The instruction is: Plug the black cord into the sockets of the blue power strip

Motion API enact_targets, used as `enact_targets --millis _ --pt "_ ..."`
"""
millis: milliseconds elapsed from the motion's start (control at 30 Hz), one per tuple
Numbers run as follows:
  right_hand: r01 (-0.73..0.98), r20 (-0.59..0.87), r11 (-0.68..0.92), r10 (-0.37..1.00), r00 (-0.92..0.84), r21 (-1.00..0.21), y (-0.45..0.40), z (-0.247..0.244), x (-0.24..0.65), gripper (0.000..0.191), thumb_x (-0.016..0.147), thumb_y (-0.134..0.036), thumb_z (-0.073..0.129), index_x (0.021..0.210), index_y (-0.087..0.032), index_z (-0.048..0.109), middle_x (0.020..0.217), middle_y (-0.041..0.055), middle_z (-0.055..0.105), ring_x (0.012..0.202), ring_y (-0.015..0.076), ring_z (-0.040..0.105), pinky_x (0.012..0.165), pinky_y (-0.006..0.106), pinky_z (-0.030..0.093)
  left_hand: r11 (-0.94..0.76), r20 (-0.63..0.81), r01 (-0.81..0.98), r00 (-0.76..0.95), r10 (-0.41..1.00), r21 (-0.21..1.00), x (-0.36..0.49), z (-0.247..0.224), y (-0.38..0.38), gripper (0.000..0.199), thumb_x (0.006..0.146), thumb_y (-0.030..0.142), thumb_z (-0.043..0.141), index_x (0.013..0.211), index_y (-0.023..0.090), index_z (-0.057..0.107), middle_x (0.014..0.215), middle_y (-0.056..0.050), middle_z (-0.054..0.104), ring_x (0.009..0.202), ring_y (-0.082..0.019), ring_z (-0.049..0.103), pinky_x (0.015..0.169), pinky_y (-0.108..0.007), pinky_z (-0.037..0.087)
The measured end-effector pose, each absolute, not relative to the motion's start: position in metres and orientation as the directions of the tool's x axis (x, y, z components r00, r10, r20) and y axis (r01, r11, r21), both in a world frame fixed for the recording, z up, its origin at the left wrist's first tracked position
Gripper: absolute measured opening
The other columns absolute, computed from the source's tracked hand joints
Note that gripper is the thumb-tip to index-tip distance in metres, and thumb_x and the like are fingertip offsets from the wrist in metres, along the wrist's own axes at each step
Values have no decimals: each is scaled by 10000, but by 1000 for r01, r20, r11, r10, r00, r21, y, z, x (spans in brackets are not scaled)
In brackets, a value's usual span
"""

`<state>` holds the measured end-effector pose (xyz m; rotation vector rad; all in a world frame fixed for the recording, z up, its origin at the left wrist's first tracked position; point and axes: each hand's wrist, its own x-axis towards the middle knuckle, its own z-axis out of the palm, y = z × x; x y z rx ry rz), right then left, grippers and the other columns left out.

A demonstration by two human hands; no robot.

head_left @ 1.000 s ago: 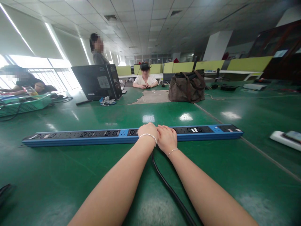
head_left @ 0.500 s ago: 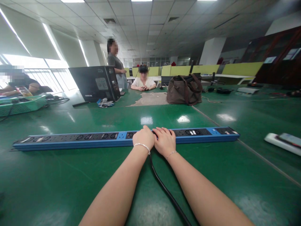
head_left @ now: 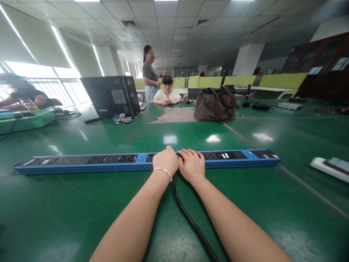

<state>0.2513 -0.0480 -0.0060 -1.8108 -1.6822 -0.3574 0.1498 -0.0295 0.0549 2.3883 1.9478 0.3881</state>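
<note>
A long blue-and-black power strip (head_left: pixel 95 166) lies across the green table, its rows of sockets facing up. Near its middle, my left hand (head_left: pixel 165 160) is closed, knuckles up, above the sockets. From beneath it a black power cord (head_left: pixel 188 214) runs back toward me between my forearms. The cord's plug end is hidden by the hand. My right hand (head_left: pixel 193 165) lies right beside it, palm down, with its fingers bent over the strip and its thumb close to my left hand.
Behind the strip stand a black computer case (head_left: pixel 109 96), work gloves (head_left: pixel 122 119) and a brown bag (head_left: pixel 214 105). A green basket (head_left: pixel 29 123) is at the left, a white power strip with a phone (head_left: pixel 328 169) at the right. Other people (head_left: pixel 167 95) are around the table.
The standing person in the background has moved to the right. My hands stay at the same place on the strip, with only a slight shift of the view.
</note>
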Motion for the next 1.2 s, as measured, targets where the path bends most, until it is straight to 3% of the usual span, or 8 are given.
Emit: enact_targets --millis 100,200,333,533,733,1200 --pt "969 582 6 801 144 -247 -47 -7 251 295 857 -301 438 1055 -295 655 1178 12 636 1124 214 499 976 425 237 -178 197 962 137 971 205 151 78 -38 280 854 328 352 998 141 503 847 -161 681 826 -261 668 719 -358 477" --pt "970 580 3 802 142 -243 -47 -7 251 299 853 -298 432 1057 -294 652 1177 7 635 1121 211 500 973 421 237 -127 353 944 12 936 305 147 113 -49 353 899 379 236 1108 189 447 929 -129 678 843 -266 652 748 -397 457" --pt "966 596 17 790 144 -256 -47 -8 252 308 854 -299 423 1064 -292 648 1174 3 637 1119 205 500 969 404 241 -162 282 921 60 958 354 122 137 -48 278 843 396 349 957 228 538 898 -85 682 874 -269 628 737 -368 450" --pt "964 596 21 790 146 -265 -47 -8 251 306 848 -296 429 1050 -284 658 1163 1 643 1112 207 505 941 395 253 -63 182 960 13 983 273 45 112 -13 282 783 432 398 868 236 583 834 -44 679 822 -232 620 686 -301 440" --pt "960 609 20 776 162 -281 -45 -9 252 308 844 -287 427 1035 -275 669 1149 5 651 1104 207 510 929 389 257 -116 41 961 109 993 251 11 89 3 291 810 423 375 910 234 573 737 -6 675 740 -183 624 665 -261 436" --pt "954 605 36 780 159 -297 -45 -9 252 305 842 -288 434 1037 -271 668 1146 -1 652 1108 205 505 924 384 259 -72 65 989 64 996 129 28 75 8 321 791 439 398 945 222 577 962 -94 693 908 -237 636 748 -314 459"
